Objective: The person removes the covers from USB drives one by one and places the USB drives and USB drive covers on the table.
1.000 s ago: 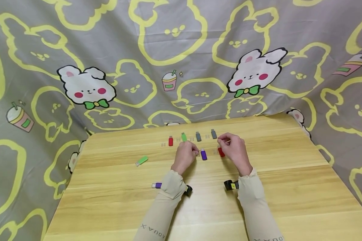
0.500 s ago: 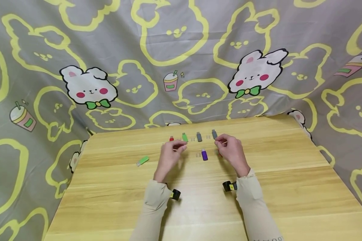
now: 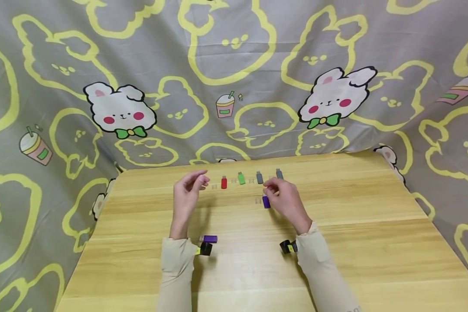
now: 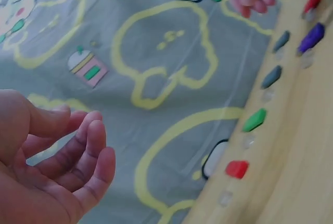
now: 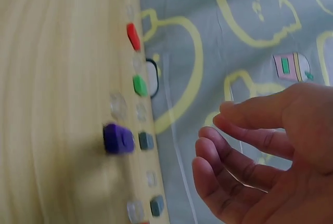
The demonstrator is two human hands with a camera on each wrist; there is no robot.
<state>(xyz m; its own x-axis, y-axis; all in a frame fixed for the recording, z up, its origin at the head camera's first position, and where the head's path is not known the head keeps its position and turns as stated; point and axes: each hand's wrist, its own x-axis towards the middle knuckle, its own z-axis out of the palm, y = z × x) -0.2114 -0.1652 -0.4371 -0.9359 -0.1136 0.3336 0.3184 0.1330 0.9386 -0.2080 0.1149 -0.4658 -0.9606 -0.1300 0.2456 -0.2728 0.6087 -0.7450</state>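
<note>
My left hand [image 3: 187, 190] hovers over the left part of the table, fingers loosely bent and holding nothing. The loosely curled right hand [image 3: 285, 197] is above the table, near an uncapped purple USB stick [image 3: 266, 202], and holds nothing either. In a row at the back lie a red USB stick [image 3: 224, 183], a green USB stick [image 3: 241, 178] and two grey USB sticks [image 3: 259, 177]. A clear cap [image 3: 258, 201] lies beside the purple stick. Another red USB stick [image 4: 313, 3] shows in the left wrist view; my right hand hides it in the head view.
A capped purple USB stick [image 3: 209, 238] lies by the left wrist camera [image 3: 206, 248]. Small clear caps [image 3: 214, 186] lie among the back row. The wooden table [image 3: 374, 260] meets a patterned grey cloth [image 3: 257, 86] behind and at the sides.
My left hand has moved left, away from the back row, and now covers where the left green USB stick lay. My right hand has shifted slightly left and nearer the purple stick.
</note>
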